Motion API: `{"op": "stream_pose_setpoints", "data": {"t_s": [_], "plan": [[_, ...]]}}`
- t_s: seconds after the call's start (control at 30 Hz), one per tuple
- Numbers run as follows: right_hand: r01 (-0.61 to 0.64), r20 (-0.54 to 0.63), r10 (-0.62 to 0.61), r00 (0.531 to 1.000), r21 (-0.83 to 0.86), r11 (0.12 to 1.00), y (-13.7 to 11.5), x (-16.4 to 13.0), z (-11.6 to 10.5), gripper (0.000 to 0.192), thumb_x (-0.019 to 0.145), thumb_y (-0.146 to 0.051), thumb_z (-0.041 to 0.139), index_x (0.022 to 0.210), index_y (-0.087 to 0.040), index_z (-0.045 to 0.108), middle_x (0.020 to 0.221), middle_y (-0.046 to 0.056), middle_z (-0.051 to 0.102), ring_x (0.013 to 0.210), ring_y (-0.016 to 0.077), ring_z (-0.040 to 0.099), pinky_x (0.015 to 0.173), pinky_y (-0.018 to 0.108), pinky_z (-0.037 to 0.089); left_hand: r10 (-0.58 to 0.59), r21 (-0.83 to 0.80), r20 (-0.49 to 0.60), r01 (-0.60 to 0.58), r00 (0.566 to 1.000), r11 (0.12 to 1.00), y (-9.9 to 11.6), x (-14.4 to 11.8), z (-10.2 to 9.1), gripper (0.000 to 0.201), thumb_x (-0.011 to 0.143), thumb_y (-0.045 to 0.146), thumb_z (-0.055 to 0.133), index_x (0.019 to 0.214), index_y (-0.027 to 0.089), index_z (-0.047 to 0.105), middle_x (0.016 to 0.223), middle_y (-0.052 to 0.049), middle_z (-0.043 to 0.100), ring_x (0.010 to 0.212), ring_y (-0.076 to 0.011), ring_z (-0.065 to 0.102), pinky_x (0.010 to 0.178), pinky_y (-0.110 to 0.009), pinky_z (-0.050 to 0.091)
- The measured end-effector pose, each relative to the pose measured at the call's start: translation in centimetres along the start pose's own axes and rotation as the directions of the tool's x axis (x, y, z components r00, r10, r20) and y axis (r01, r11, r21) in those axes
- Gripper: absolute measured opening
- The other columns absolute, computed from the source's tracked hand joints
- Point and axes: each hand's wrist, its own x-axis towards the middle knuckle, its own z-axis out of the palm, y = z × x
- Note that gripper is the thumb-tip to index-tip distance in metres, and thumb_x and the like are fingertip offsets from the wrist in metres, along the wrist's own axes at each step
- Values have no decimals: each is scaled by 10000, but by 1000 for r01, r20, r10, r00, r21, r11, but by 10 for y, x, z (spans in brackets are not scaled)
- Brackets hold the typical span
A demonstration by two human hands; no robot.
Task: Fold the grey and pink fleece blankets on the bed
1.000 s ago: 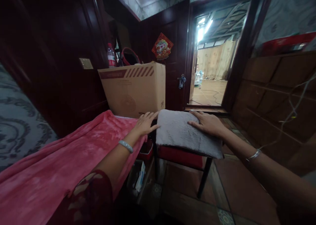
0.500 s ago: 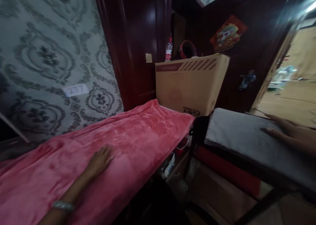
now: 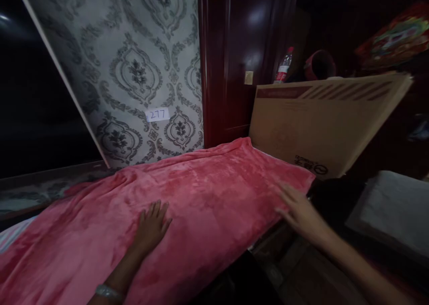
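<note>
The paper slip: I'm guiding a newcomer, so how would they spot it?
Beyond the pink blanket rises a patterned wall. On it, left of the dark red panel, the paper slip stands out from the printed motifs: white, handwritten 277.

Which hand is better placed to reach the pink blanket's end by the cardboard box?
Probably the right hand: it is at the edge of the pink blanket, nearer the cardboard box. The left hand lies on the blanket, farther off. Blur hides whether the right touches it.
</note>
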Motion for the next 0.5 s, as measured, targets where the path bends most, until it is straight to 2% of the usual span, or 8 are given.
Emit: {"op": "stream_pose_setpoints", "data": {"t_s": [0.1,0.2,0.27,0.4,0.5], "plan": [[44,251,-80,965,148,988,-52,40,73,601,992,-484,423,1541,-242,433,1592,142,377,1472,314,343,1165,553,346,-5,-27,23,5,1000,1000,-1,-3,-1,554,981,381,450,1504,201,474,1579,-176,400,1487,-349,331,1180,-600,268],[49,398,-149,905,250,967,-95,79,123,628,991,-448,432,1582,-251,351,1635,126,295,1519,299,239,1200,558,262,-2,-55,33,3,999,998,1,-7,-1,554,984,378,458,1512,212,462,1581,-172,398,1490,-352,323,1184,-608,262],[68,426,-199,883,302,951,-120,107,145,643,988,-418,432,1597,-250,313,1650,118,256,1533,289,197,1213,548,229,-7,-78,33,9,999,997,3,-10,-1,556,983,373,468,1518,222,452,1589,-165,388,1499,-349,306,1191,-608,254],[94,460,-261,849,353,931,-160,162,176,649,988,-418,417,1599,-226,307,1651,138,238,1530,303,204,1207,552,238,-5,-145,57,13,998,989,6,-18,-1,587,973,373,495,1540,248,407,1619,-147,340,1517,-347,258,1206,-623,214],[131,424,-279,862,345,929,-181,187,199,622,1000,-425,384,1579,-200,356,1654,155,217,1529,330,194,1190,576,261,42,-235,115,-14,993,972,-6,-20,-3,628,974,424,491,1568,285,340,1636,-126,317,1522,-326,253,1213,-609,212]]}}
